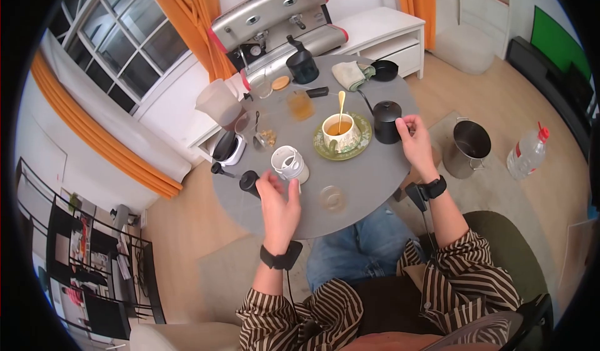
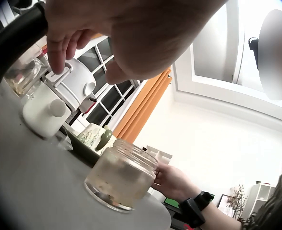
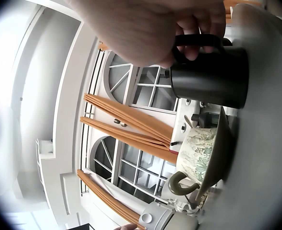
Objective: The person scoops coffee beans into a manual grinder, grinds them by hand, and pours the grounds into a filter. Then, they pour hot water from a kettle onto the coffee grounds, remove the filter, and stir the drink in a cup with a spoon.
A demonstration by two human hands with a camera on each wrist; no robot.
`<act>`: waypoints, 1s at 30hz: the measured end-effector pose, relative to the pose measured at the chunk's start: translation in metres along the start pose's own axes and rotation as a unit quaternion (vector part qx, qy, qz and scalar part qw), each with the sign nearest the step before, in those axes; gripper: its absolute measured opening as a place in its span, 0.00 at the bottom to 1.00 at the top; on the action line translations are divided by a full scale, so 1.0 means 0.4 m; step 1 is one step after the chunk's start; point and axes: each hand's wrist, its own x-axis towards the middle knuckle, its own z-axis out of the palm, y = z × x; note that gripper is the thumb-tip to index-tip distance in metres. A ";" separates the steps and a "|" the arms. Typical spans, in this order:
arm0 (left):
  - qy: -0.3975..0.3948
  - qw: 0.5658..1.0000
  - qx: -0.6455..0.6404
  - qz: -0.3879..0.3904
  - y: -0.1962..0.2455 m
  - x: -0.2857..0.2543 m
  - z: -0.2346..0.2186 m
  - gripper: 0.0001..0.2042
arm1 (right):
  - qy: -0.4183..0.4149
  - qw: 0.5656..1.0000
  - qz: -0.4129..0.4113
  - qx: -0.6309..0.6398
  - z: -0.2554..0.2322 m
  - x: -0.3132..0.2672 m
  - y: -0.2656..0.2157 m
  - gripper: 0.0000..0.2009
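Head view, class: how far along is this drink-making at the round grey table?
Done: the patterned cup on its green saucer holds amber liquid and a spoon. In hand: the right hand grips the black gooseneck kettle's handle; the left hand hovers open beside the white grinder. Left: cannot tell.

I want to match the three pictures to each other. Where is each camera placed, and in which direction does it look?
Head: above, looking down at the round table; both hands, striped sleeves and knees show.
Left wrist: low beside the left hand, looking across the table past a glass jar; the other hand shows behind.
Right wrist: under the right hand, tilted, facing the black kettle it holds.
Shared: the patterned cup appears in all views.
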 end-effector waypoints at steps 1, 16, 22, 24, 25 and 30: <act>0.004 1.000 -0.002 -0.002 -0.001 0.013 0.005 0.29 | -0.004 1.000 0.010 -0.014 0.002 0.002 -0.005 0.15; -0.032 0.992 -0.120 -0.004 -0.085 0.105 0.077 0.42 | 0.037 0.963 0.027 0.266 -0.022 0.007 -0.109 0.08; -0.007 0.992 -0.127 0.012 -0.071 0.106 0.081 0.41 | -0.078 0.973 -0.008 0.215 -0.027 0.027 -0.253 0.07; -0.009 0.991 -0.134 0.011 -0.070 0.105 0.081 0.41 | -0.191 0.948 -0.018 0.255 -0.009 0.038 -0.269 0.07; -0.007 0.991 -0.135 0.008 -0.069 0.103 0.081 0.41 | -0.193 0.947 -0.018 0.254 0.003 0.039 -0.281 0.07; 0.001 0.992 -0.122 0.013 -0.060 0.103 0.082 0.40 | -0.270 0.950 -0.015 0.153 0.067 0.034 -0.340 0.06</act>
